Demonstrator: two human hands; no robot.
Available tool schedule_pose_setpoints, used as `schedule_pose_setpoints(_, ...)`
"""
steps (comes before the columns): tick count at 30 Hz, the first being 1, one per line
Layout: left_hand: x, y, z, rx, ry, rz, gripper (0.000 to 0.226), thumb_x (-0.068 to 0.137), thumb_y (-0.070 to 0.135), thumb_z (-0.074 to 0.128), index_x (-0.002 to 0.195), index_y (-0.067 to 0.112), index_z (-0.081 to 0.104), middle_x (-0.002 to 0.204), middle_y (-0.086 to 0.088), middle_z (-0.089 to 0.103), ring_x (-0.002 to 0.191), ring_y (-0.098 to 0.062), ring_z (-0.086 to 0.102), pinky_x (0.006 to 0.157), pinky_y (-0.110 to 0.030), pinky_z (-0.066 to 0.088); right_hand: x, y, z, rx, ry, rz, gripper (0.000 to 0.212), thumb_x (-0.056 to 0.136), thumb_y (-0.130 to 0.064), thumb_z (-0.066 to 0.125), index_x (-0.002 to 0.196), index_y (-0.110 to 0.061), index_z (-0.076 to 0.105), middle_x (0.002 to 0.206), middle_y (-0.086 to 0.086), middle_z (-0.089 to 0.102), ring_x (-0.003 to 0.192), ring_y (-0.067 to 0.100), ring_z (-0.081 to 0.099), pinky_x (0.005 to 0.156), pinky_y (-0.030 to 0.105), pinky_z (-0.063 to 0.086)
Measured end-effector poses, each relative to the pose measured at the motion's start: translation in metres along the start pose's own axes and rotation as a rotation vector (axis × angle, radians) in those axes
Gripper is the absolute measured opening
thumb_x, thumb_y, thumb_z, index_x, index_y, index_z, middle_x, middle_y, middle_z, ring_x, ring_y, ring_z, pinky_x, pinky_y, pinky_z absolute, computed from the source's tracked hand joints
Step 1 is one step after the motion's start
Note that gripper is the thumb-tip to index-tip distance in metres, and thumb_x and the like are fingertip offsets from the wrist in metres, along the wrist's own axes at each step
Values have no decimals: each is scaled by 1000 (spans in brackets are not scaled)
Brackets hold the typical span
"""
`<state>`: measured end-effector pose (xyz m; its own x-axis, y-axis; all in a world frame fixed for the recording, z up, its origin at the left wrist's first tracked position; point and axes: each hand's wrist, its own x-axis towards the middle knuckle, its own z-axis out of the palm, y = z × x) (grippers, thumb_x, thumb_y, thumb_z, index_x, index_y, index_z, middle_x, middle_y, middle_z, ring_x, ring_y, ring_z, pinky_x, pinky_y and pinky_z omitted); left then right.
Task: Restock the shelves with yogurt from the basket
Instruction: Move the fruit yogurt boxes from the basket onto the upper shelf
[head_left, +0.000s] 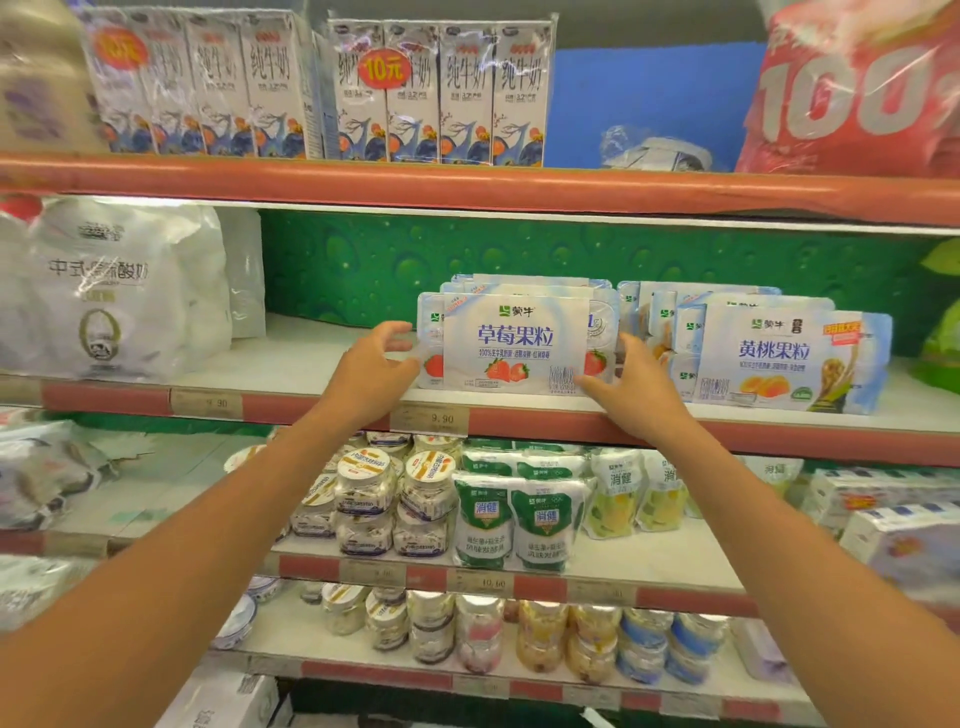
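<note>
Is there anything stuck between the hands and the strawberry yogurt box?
Nothing visible. The left hand is right beside the left end of the white-and-blue strawberry yogurt multipack, and the right hand is at its right end. The yellow peach yogurt multipack stands to the right, not between either hand and the strawberry one.

Left hand (371, 371) was stretched way out front, loosely cupped; right hand (636, 389) out level with it, fingers (626, 345) mostly straight.
</note>
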<state>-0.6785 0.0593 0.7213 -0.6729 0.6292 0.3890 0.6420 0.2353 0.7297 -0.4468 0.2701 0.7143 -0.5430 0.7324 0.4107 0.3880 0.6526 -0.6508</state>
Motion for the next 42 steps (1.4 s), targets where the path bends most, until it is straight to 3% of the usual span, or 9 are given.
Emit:
schedule_pose_setpoints(5,-57,-21,-5,411,45,234,40,92,36,59,133,35,56,121,9,69,98,-15,65,93,-47,56,-65,-3,4,-188,73,-29,68,89,-40,69,144,-13,40,144,11,45,135,30,39,113,45,34)
schedule_pose_setpoints(11,-161,-58,18,513,20,474,43,83,33,49,122,25,66,133,-3,62,125,-28,55,103,-55,45,-199,14,35,-127,118,-78,34,86,-20,72,118,-11,64,118,10,61,117,29,54,101,40,42)
schedule_pose_setpoints(16,-283,-107,84,472,-340,405,37,82,39,53,116,32,67,121,3,67,115,-26,61,94,-48,50,-354,52,65,-68,-73,189,22,80,-3,73,102,-4,70,102,5,61,92,23,58,81,21,43)
schedule_pose_setpoints(19,-368,-133,126,388,-582,365,40,82,40,48,117,32,66,122,4,68,115,-24,63,94,-45,52,-450,88,75,-26,-229,390,24,85,-13,63,104,1,69,101,20,65,91,28,63,80,40,48)
schedule_pose_setpoints(23,-477,-154,169,380,-877,290,39,84,40,47,116,31,67,121,1,68,109,-27,66,88,-42,55,-573,127,74,-28,-320,643,33,87,-22,69,118,-11,64,115,8,58,103,18,56,83,24,39)
schedule_pose_setpoints(25,-520,-158,188,373,-1011,318,49,81,43,38,117,26,67,118,-4,69,107,-31,67,85,-43,56,-633,147,75,-31,-342,769,42,79,-33,66,114,-10,67,116,14,61,111,29,59,93,36,43)
schedule_pose_setpoints(29,-579,-131,223,340,-1227,363,46,79,34,49,119,21,68,121,-3,69,114,-26,63,99,-38,51,-729,190,64,53,-307,959,46,78,-34,67,123,-38,62,116,11,66,115,27,59,103,38,44)
schedule_pose_setpoints(37,-665,-40,322,335,-1466,448,42,91,28,47,129,20,63,137,-7,61,127,-28,57,103,-37,46,-822,243,-12,63,-102,1275,16,77,-9,73,92,-5,72,92,16,71,88,26,65,80,38,46)
schedule_pose_setpoints(42,-713,18,398,380,-1560,464,40,91,24,47,126,17,63,133,-13,62,122,-34,59,101,-42,49,-868,315,-63,147,-30,1347,33,77,-31,73,104,-13,74,99,0,70,96,17,66,89,29,50)
